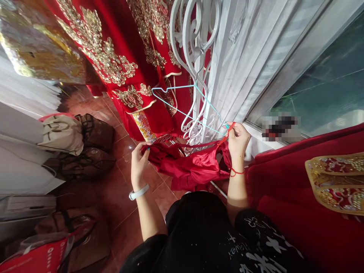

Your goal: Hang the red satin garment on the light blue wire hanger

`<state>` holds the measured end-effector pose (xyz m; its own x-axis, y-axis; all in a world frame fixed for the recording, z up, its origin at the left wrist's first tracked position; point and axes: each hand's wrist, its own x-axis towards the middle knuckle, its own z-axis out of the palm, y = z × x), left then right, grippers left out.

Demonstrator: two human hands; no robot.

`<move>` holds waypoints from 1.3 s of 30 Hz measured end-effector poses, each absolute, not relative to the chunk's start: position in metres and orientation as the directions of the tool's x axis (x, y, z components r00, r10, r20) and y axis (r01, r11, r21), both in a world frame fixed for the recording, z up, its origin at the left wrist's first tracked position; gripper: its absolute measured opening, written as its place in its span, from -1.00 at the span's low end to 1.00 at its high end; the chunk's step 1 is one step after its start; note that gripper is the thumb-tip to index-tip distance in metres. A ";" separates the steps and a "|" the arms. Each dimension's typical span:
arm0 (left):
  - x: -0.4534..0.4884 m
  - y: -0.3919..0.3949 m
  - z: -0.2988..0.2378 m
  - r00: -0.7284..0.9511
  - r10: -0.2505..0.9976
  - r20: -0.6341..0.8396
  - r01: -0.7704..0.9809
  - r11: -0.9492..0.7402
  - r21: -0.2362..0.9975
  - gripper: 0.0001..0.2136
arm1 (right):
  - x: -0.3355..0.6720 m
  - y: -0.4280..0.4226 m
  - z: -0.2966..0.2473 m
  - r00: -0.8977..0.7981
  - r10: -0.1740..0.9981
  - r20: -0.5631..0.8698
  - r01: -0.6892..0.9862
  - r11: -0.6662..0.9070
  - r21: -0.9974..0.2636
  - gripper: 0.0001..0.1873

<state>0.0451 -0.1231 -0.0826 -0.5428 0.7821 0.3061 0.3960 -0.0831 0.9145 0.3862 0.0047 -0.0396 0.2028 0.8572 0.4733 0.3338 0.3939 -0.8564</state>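
Shiny red cloth, thin wire

The red cloth (193,167) looks smooth and glossy; the blue hanger (182,110) is thin, smooth wire.

A shiny red satin garment (193,167) hangs bunched and crumpled, its thin strap looped at a pale blue wire hanger (182,102).

Brown tiled floor (113,197) carries dark bags (93,148) and a red bag (36,254)

A glossy reddish-brown tiled floor (113,197) carries dark brown bags (93,148); a white scrolled metal rack (196,41) stands beside pale pleated curtains (250,53) and a daylit glass window (327,87) at right
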 end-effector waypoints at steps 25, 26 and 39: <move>0.059 -0.098 -0.112 -0.658 0.704 0.268 0.273 -0.108 0.956 -0.74 | 0.390 0.031 -0.022 0.068 0.895 0.441 0.313 0.401 -0.861 -0.94; 0.059 -0.097 -0.114 -0.675 0.687 0.268 0.277 -0.101 0.956 -0.75 | 0.391 0.032 -0.022 0.061 0.893 0.445 0.314 0.406 -0.858 -0.93; 0.067 -0.097 -0.125 -0.757 0.527 0.387 0.427 -0.050 0.903 -0.77 | 0.394 0.032 -0.025 0.025 0.894 0.447 0.298 0.421 -0.857 -0.96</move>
<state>0.0674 -0.0974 -0.1245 -0.7569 0.5265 0.3871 0.4270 -0.0500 0.9029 0.3935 0.0322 -0.0247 0.0249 0.8939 0.4475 0.2981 0.4206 -0.8569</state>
